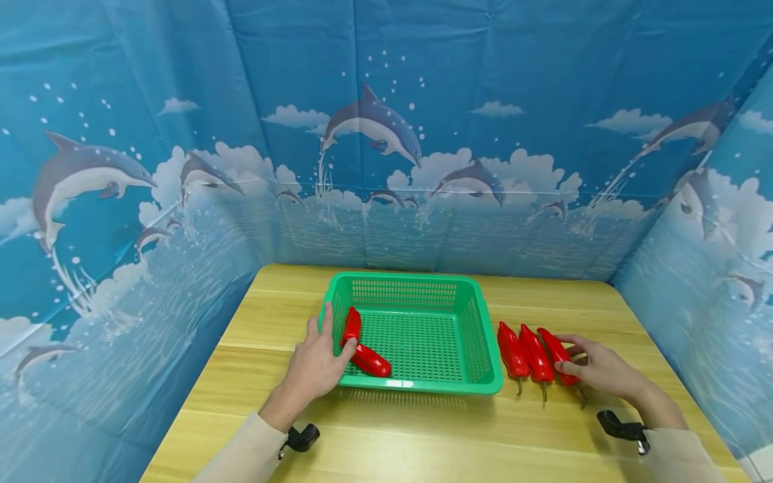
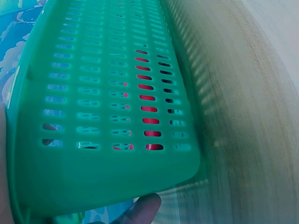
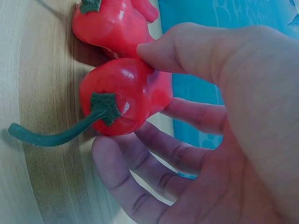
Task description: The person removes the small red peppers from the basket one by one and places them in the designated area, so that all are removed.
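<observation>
Three peppers (image 1: 536, 354) at right: solid bright red, stems (image 3: 105, 108) dark green. Two peppers in basket (image 1: 370, 361): same plain red. Basket (image 1: 435, 386): bright green, rows of slots patterning walls and floor. Table (image 1: 423, 453): yellow-tan, streaked wood grain. Backdrop (image 1: 290, 54), far and both sides: blue, printed with grey-and-white dolphins (image 1: 371, 126), white clouds, white dots. Sleeves (image 1: 241, 449): plain beige.

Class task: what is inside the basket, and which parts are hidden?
Inside the basket, toward its left end, lie what look like two red peppers. The left hand partly covers them; the floor beneath them is hidden.
</observation>
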A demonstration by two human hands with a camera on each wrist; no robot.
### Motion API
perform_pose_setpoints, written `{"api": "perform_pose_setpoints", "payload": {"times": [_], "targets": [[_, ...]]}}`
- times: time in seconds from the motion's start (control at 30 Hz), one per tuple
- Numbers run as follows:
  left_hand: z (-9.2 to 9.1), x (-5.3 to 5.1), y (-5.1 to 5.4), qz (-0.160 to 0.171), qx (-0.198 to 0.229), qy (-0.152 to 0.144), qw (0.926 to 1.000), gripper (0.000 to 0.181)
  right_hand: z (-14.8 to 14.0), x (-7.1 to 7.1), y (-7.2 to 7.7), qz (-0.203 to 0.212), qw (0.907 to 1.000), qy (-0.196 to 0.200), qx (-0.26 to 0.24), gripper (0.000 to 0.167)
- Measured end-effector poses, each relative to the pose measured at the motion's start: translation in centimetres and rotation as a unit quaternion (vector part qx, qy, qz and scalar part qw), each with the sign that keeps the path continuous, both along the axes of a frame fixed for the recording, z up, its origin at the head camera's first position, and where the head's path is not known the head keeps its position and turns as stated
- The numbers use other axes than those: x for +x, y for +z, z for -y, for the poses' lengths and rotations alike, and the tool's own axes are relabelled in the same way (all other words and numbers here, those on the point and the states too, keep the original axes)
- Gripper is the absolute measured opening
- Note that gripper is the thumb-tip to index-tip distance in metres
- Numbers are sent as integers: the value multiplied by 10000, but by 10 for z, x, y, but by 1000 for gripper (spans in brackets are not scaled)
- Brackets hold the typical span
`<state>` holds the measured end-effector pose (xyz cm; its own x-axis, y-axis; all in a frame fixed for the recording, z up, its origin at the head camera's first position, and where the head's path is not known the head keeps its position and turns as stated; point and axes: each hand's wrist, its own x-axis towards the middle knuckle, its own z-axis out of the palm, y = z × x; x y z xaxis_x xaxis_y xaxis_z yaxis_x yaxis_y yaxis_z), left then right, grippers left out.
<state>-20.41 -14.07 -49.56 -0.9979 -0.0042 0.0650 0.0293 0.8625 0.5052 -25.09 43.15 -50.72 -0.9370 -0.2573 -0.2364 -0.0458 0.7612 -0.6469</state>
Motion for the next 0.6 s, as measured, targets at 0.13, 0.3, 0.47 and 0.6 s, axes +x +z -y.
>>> {"api": "perform_pose_setpoints", "payload": {"times": [0.13,0.3,0.47,0.6], "targets": [[0,0,0,-3,-21,4,10000,102,0,0,-1,45,10000,-3,-60,79],[0,0,1,11,8,10,10000,102,-1,-1,-2,80,10000,-11,-31,79],[0,-1,0,18,-15,23,10000,101,-1,0,-2,171,9998,-38,-131,76],[0,-1,0,4,-23,24,10000,102,-1,1,-1,252,9994,-65,-238,76]]}}
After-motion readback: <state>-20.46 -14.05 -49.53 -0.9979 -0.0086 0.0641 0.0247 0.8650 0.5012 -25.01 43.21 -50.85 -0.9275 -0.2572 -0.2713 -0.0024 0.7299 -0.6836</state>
